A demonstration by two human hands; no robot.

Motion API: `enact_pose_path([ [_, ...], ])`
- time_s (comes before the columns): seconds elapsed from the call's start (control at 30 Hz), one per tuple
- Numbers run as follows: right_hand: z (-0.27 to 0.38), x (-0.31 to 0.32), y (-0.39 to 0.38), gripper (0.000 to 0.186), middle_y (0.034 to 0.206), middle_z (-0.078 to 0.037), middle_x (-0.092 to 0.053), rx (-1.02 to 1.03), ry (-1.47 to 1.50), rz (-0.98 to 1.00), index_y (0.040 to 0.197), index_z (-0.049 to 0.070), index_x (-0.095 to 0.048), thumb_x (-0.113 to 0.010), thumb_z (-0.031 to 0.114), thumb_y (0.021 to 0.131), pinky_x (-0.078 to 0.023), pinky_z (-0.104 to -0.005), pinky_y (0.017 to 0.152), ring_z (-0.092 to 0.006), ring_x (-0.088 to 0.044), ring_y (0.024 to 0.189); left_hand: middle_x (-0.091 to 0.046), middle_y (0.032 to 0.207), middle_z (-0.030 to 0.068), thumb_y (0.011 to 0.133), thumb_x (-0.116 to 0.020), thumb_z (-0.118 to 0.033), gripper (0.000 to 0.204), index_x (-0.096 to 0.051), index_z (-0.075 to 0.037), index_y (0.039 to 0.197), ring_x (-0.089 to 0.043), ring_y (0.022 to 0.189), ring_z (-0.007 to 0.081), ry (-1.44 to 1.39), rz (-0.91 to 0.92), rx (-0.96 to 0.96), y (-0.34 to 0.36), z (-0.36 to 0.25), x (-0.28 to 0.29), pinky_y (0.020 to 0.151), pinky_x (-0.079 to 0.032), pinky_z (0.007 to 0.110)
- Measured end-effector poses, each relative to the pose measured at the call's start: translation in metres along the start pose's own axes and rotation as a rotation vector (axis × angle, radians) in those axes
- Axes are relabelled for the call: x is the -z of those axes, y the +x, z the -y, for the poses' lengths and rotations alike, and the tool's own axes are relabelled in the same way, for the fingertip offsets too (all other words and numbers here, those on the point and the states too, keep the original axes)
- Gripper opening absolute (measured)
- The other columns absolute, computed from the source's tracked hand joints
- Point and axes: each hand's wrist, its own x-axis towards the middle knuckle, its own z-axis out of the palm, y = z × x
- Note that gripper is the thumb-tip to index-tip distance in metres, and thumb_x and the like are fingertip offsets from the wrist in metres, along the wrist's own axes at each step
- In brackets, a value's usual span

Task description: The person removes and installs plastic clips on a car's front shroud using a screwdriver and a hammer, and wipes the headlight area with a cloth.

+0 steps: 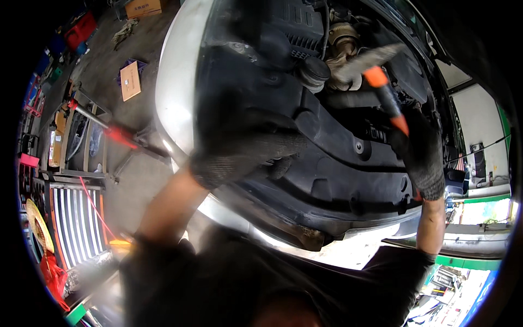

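Hammer, one, orange and black, blurred: over one engine, gripped in right hand, closed firmly round it. Left hand, partly curled over black plastic cover; cannot tell whether holding anything. Gloves counted: two, both black.

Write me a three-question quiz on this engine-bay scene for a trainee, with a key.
1. Multiple choice: The right hand grips a tool. Which colours show on its handle? A: green and white. B: orange and black. C: blue and yellow.
2. Fill in: The plastic panel under the left hand is coloured ____.
3. True or false: The left hand is bare.

Key: 1 B; 2 black; 3 false, it is gloved.
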Motion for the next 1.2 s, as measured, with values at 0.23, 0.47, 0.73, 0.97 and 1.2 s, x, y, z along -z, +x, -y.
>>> enact_pose_path([
  [0.23, 0.031, -0.036, 0.042, 0.024, 0.077, -0.014, -0.067, -0.119, 0.447, -0.263, 0.117, -0.001, -0.065, -0.067, 0.014, 0.099, -0.053, -0.0382, 0.063, -0.0243, -0.067, 0.065, -0.069, 0.075, 0.0059, 0.096, -0.074, -0.019, 0.022, -0.073, 0.003, 0.1, -0.061, 0.062, 0.0099, 0.133, 0.055, 0.017, 0.002, 0.001, 0.007, 0.055, -0.044, 0.023],
  [0.47, 0.026, -0.079, 0.066, 0.034, 0.092, -0.023, -0.071, 0.212, -0.081, -0.057, 0.128, 0.0, -0.064, -0.068, 0.014, 0.098, -0.056, -0.045, 0.076, -0.0386, -0.072, 0.08, -0.067, 0.07, 0.005, 0.096, -0.074, -0.021, 0.023, -0.073, 0.002, 0.094, -0.058, 0.058, 0.0078, 0.146, -0.001, 0.03, 0.001, -0.005, 0.003, 0.05, -0.04, 0.022],
  [0.73, 0.041, -0.09, 0.076, 0.024, 0.08, -0.02, -0.071, 0.313, -0.168, 0.019, 0.11, 0.001, -0.067, -0.068, 0.016, 0.093, -0.057, -0.0502, 0.077, -0.0376, -0.072, 0.072, -0.069, 0.076, 0.0087, 0.096, -0.075, -0.017, 0.026, -0.071, 0.008, 0.104, -0.063, 0.063, 0.0139, 0.117, -0.025, 0.022, 0.003, 0.0, 0.002, 0.058, -0.049, 0.027],
  [0.97, 0.017, -0.086, 0.071, 0.029, 0.082, -0.017, -0.072, 0.168, -0.226, -0.259, 0.118, 0.01, -0.067, -0.068, 0.027, 0.095, -0.037, -0.0743, 0.092, -0.0329, -0.073, 0.073, -0.064, 0.066, 0.0049, 0.096, -0.07, -0.023, 0.024, -0.073, 0.001, 0.092, -0.051, 0.049, 0.0078, 0.108, 0.027, -0.032, 0.004, 0.001, 0.0, 0.045, -0.035, 0.023],
  [1.2, 0.023, -0.098, 0.06, 0.035, 0.097, -0.023, -0.072, 0.051, -0.195, 0.114, 0.124, 0.003, -0.067, -0.072, 0.014, 0.091, -0.056, -0.0463, 0.079, -0.0409, -0.071, 0.09, -0.064, 0.068, 0.0062, 0.098, -0.07, -0.019, 0.022, -0.071, 0.002, 0.092, -0.06, 0.059, 0.0144, 0.088, 0.019, 0.038, -0.004, -0.009, 0.001, 0.057, -0.045, 0.028],
])
